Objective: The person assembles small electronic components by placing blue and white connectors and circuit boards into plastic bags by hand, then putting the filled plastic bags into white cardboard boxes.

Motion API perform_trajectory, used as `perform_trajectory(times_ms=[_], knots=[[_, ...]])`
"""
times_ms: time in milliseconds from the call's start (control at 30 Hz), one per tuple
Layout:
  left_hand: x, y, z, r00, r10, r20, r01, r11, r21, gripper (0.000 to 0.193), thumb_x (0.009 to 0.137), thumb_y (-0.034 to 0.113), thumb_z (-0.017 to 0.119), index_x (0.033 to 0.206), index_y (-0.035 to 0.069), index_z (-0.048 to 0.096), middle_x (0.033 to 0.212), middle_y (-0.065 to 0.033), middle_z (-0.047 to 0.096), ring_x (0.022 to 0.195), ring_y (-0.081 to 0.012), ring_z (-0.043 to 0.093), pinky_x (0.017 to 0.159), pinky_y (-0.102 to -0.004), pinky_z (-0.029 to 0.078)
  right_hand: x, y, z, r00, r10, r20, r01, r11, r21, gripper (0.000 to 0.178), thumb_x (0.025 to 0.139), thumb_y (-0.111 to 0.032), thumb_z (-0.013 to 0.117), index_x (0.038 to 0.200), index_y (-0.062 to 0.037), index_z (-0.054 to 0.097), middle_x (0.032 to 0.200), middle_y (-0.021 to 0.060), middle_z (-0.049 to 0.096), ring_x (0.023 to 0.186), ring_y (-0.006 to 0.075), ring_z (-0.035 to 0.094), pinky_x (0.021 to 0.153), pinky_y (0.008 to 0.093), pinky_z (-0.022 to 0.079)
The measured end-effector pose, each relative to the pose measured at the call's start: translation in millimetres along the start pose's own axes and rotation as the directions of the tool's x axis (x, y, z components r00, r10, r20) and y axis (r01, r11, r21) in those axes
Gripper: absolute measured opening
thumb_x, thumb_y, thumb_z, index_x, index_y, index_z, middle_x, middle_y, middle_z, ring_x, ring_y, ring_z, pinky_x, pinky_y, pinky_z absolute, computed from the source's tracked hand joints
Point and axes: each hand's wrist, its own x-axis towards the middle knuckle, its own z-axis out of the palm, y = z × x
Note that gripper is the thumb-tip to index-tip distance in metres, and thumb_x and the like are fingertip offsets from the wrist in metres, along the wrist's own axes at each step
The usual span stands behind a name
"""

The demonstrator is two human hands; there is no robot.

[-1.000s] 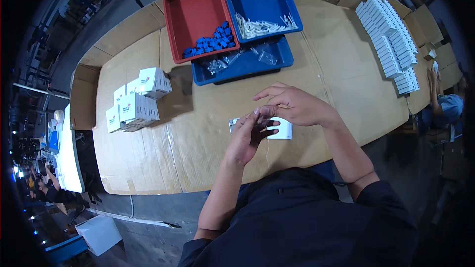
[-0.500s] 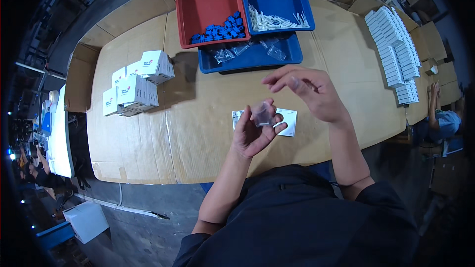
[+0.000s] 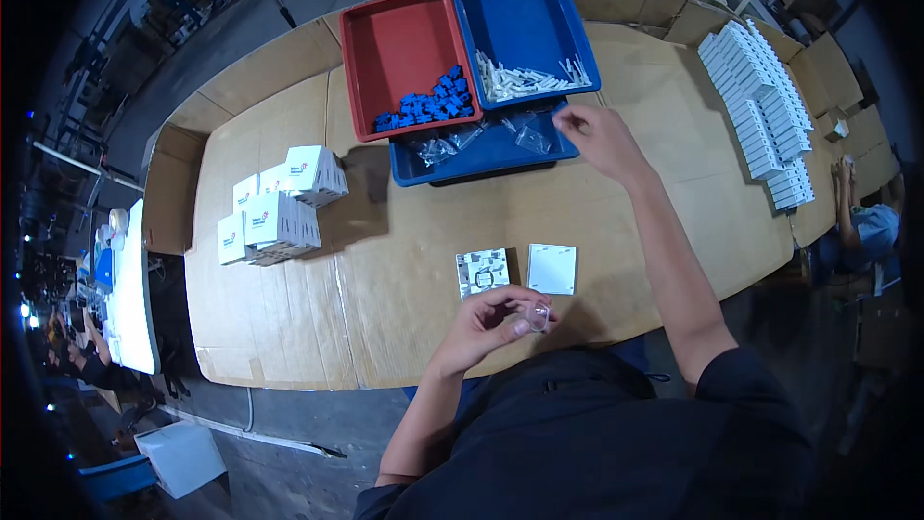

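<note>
My left hand (image 3: 491, 325) is near the table's front edge, fingers closed round a small clear plastic piece (image 3: 538, 317) with a rounded shape. Just beyond it lie a square white unit with fittings on its face (image 3: 483, 272) and a plain white square plate (image 3: 552, 269), side by side. My right hand (image 3: 599, 142) is raised by the near right corner of the upper blue tray (image 3: 527, 14). Its fingers are bent and drawn together; whether anything is between them I cannot make out. White slender parts (image 3: 525, 82) lie in that tray.
A red tray (image 3: 399, 34) holds blue parts (image 3: 428, 104). Under both trays, a lower blue tray (image 3: 481, 166) contains clear plastic bags (image 3: 532, 138). White boxes (image 3: 284, 207) stand at left, stacked white units (image 3: 756, 106) at right. Cardboard walls (image 3: 255, 67) edge the table. Another person (image 3: 866, 226) sits at far right.
My left hand has come back toward me with the clear piece, uncovering the white unit and plate. My right hand has moved forward and right to the tray corner. The view has shifted slightly.
</note>
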Motion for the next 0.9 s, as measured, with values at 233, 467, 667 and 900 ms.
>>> perform_trajectory(times_ms=[233, 467, 667, 900], knots=[[2.0, -22.1, 10.6, 0.942, 0.026, -0.334, 0.049, 0.976, 0.214, 0.035, 0.11, 0.026, 0.053, 0.124, -0.001, 0.069, 0.111, -0.0157, 0.074, 0.097, -0.023, 0.07, 0.09, -0.038, 0.055, 103.5, 33.9, 32.1, 0.985, -0.16, -0.064, 0.134, 0.945, -0.298, 0.018, 0.096, -0.015, 0.067, 0.112, -0.0103, 0.074, 0.106, 0.0116, 0.073, 0.101, 0.0323, 0.07, 0.086, 0.0418, 0.055], [0.4, -38.7, 14.3, 0.886, -0.067, -0.458, 0.09, 0.995, 0.03, 0.042, 0.111, 0.032, 0.049, 0.127, -0.003, 0.066, 0.115, -0.0152, 0.073, 0.099, -0.0209, 0.069, 0.091, -0.0362, 0.055, 131.7, 28.6, 71.6, 0.931, -0.36, 0.054, 0.351, 0.848, -0.397, 0.021, 0.093, -0.017, 0.068, 0.112, -0.014, 0.074, 0.107, 0.0079, 0.066, 0.107, 0.0303, 0.066, 0.089, 0.0448, 0.054], [0.0, -41.8, -1.7, 0.902, -0.041, -0.429, 0.005, 0.996, -0.084, 0.046, 0.112, 0.035, 0.044, 0.132, -0.002, 0.063, 0.118, -0.0142, 0.073, 0.101, -0.0228, 0.069, 0.094, -0.0384, 0.054, 143.3, 43.0, 65.8, 0.944, -0.329, -0.022, 0.3, 0.884, -0.359, 0.018, 0.092, -0.017, 0.069, 0.108, -0.0129, 0.076, 0.102, 0.0096, 0.067, 0.102, 0.0317, 0.068, 0.086, 0.0452, 0.055], [4.9, -29.2, -11.2, 0.897, -0.033, -0.441, -0.203, 0.855, -0.477, 0.053, 0.113, 0.042, 0.037, 0.14, 0.001, 0.058, 0.125, -0.0129, 0.073, 0.105, -0.0275, 0.071, 0.096, -0.0428, 0.054, 100.7, 34.3, 31.2, 0.965, -0.009, -0.264, 0.121, 0.903, 0.413, 0.018, 0.097, -0.016, 0.073, 0.107, -0.002, 0.075, 0.096, 0.005, 0.074, 0.084, 0.0131, 0.066, 0.075, 0.0291, 0.052]])
